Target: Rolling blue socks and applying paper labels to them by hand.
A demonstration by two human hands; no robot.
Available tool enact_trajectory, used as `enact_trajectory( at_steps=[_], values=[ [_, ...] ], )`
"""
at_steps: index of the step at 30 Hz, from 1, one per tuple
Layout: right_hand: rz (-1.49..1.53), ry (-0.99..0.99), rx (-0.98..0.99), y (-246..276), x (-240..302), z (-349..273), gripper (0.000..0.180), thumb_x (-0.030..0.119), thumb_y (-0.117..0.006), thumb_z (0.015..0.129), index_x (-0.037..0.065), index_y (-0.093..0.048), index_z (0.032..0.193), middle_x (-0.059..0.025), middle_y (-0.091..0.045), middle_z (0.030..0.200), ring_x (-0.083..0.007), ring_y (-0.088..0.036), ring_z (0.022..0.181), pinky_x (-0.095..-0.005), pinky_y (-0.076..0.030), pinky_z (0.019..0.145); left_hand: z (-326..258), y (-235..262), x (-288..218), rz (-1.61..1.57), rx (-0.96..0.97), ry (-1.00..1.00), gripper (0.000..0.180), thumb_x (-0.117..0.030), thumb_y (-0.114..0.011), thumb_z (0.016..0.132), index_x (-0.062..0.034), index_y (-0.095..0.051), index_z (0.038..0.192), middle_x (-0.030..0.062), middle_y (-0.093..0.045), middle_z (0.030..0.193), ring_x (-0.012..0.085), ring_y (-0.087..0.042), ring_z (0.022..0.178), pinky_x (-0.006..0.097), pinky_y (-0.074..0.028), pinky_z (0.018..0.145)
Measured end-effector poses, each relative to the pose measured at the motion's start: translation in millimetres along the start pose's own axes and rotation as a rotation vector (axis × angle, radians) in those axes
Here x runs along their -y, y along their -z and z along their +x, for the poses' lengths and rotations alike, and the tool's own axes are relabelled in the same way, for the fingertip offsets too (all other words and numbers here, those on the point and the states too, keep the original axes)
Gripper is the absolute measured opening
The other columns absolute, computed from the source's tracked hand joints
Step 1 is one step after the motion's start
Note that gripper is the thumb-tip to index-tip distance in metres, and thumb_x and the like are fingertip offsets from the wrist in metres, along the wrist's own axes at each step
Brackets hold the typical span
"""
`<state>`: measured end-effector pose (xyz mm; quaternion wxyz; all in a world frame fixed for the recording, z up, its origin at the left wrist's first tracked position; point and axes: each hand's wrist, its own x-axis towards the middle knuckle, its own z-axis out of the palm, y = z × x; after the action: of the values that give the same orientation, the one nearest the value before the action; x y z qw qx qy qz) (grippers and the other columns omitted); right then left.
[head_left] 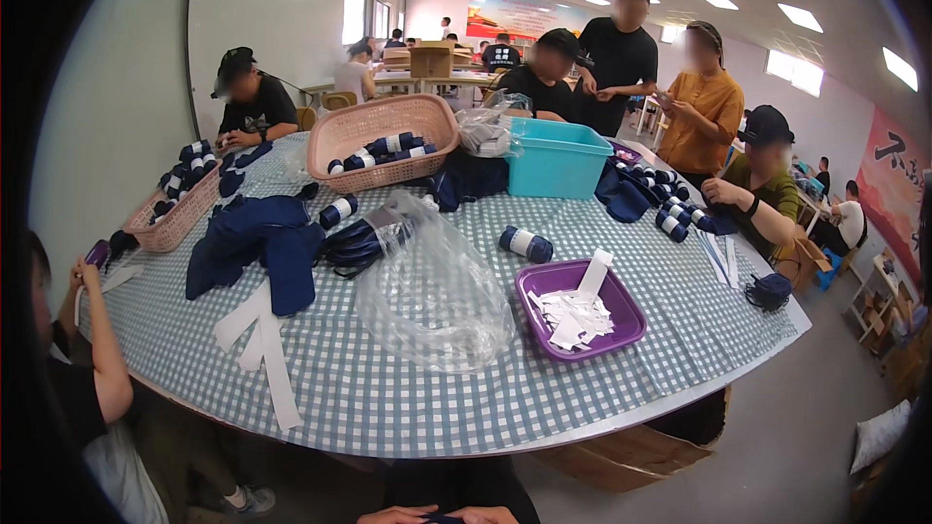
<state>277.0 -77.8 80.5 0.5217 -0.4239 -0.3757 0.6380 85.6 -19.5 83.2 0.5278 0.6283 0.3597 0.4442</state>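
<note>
At the very bottom edge I see my two hands, the left hand [393, 515] and the right hand [485, 514], only their upper parts in view, brought close together over a small dark item [439, 519] pinched between them; I cannot tell how firmly either hand grips it, nor whether the fingers are closed, since the frame cuts them off; the item looks navy or black, and what shows of it seems to run left to right between the hands, though too little shows to give its shape. It sits below the near rim of the checked table [408, 408], well apart from the purple tray [626, 315] of white paper strips, the crumpled clear plastic bag [432, 291] and a rolled navy bundle [525, 244] with a white band, lying aslant.
</note>
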Motion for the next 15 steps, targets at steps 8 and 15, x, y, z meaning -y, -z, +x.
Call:
enact_trajectory(
  at_steps=[8,15],
  values=[
    [-0.150,0.034,-0.050,-6.3,-6.5,1.7,0.021,0.011,-0.071,0.091,-0.003,-0.069,0.106,-0.0053,-0.069,0.096,-0.0107,-0.060,0.091,-0.0278,-0.049,0.083,-8.8,1.0,6.1,-0.067,0.001,0.173,0.016,0.010,-0.074,0.078,0.0073,-0.069,0.092,0.0128,-0.071,0.095,0.0148,-0.066,0.086,0.027,-0.054,0.078],
    [-0.157,0.113,-0.163,-2.1,-7.1,-3.9,0.017,0.012,-0.074,0.088,-0.003,-0.071,0.097,-0.0049,-0.070,0.086,-0.0099,-0.062,0.081,-0.0262,-0.051,0.074,-0.8,-8.5,-9.7,-0.239,0.020,0.403,0.032,0.006,-0.075,0.081,0.0044,-0.065,0.112,0.0094,-0.071,0.093,0.0118,-0.066,0.084,0.025,-0.054,0.077]
  ],
)
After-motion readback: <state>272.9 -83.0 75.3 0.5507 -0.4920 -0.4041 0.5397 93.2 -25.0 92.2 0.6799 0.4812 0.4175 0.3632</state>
